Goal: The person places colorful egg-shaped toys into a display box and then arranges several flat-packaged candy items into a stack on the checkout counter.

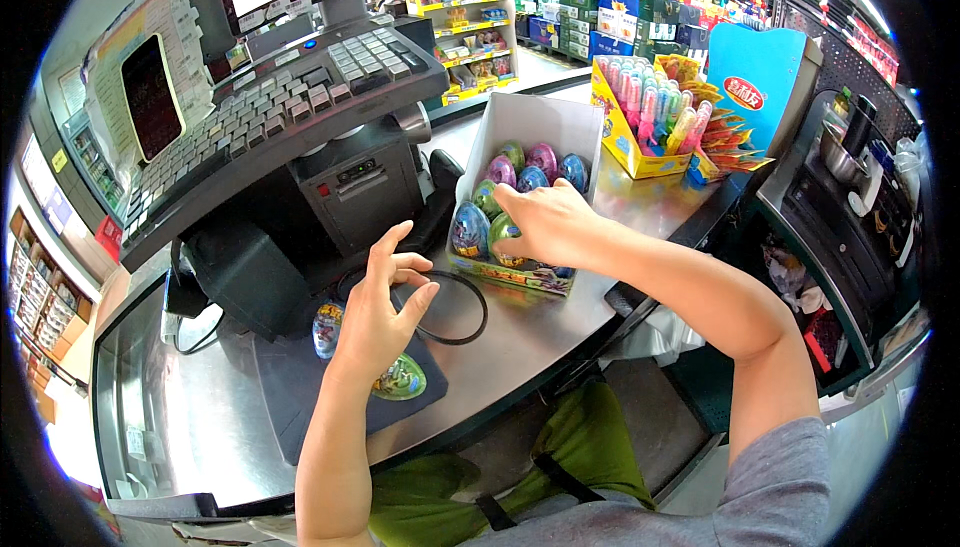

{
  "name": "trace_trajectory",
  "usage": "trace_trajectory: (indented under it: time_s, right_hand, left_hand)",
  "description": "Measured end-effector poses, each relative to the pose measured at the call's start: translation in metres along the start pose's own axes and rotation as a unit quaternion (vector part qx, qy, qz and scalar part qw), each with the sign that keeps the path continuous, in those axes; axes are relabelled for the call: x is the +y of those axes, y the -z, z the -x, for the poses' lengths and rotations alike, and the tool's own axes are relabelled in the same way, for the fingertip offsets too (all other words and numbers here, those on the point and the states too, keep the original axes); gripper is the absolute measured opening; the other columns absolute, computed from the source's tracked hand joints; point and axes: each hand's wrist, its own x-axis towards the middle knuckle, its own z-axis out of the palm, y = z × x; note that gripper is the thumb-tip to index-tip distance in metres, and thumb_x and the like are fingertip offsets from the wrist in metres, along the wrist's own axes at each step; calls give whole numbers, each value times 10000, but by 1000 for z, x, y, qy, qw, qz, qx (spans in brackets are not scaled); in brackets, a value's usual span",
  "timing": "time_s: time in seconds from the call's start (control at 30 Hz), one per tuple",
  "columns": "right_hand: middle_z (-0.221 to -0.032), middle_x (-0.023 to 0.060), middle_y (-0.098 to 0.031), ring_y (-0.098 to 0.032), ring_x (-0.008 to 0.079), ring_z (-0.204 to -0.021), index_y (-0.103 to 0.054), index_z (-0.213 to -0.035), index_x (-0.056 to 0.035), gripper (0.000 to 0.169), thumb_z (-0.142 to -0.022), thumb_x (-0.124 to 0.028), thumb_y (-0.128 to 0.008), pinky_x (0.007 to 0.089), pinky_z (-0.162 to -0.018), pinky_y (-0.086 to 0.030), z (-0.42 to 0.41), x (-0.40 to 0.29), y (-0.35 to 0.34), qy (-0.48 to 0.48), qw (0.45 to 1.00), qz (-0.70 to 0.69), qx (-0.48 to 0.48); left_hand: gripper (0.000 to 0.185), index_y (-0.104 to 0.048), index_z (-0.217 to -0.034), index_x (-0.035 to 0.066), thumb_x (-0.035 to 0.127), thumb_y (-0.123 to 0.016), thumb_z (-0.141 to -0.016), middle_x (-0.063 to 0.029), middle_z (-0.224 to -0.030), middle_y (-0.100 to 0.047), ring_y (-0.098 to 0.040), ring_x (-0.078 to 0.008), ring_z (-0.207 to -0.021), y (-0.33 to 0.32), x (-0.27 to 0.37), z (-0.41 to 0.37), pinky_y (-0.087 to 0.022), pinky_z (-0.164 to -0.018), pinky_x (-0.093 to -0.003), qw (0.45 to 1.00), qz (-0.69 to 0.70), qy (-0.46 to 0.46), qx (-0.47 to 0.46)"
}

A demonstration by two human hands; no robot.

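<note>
An open cardboard display box (517, 277) holds several plastic egg-shaped toys in blue, green and pink. Over its front part is my right hand (544, 221), its fingers around a green egg (504, 232) that sits among the others; part of that egg is hidden. My left hand (394, 284) is raised above the steel counter with fingers apart, holding nothing. Below it, on a dark mat (300, 389), lie a green egg (401, 378) and a blue egg (328, 328), the latter partly behind my left wrist. A black cable loop (484, 314) lies between the mat and the box.
A black keyboard (277, 112) on a stand overhangs the counter's left side, with a phone (152, 97) at its far left. Behind the egg box stands a yellow candy display box (645, 161), beside a blue box (750, 74). At right is an open-sided cabinet (810, 247).
</note>
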Motion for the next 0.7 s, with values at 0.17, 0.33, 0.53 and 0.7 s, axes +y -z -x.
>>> trace_trajectory:
  time_s: [0.17, 0.33, 0.53, 0.7]
  right_hand:
    - [-722, 165, -624, -616, 333, -712, -501, -931, 1, 455, -777, -413, -612, 441, -713, -412, -4, 2, -1, -30, 999, -23, 5]
    - [-628, 139, -594, -600, 296, -645, -544, -804, -22, 389, -791, -407, -600, 395, -720, -383, 2, -8, -9, -9, 996, 80, 33]
    - [-622, 80, -599, -593, 229, -681, -578, -734, -49, 381, -756, -427, -619, 342, -752, -355, 7, -8, -30, 71, 969, 194, 133]
    - [-621, 89, -598, -600, 239, -686, -592, -740, -49, 427, -795, -471, -565, 357, -735, -369, -3, 0, -17, 58, 982, 172, 57]
  left_hand:
    - [604, -329, -1321, 72, 111, -627, -798, -109, -968, -612, -602, -184, -862, 0, -1, 0, -433, -848, -330, 1000, -5, -1, 2]
    - [597, -336, -1315, 72, 100, -626, -793, -116, -967, -615, -603, -196, -863, 1, 0, 0, -440, -844, -337, 1000, -18, 7, 5]
    - [581, -344, -1310, 79, 86, -619, -799, -113, -968, -615, -600, -195, -875, 0, 1, 0, -446, -840, -332, 1000, -26, 1, 3]
    - [444, -457, -1229, 60, 104, -613, -815, -97, -955, -619, -595, -184, -893, 15, 4, -5, -447, -839, -324, 997, -48, 46, 39]
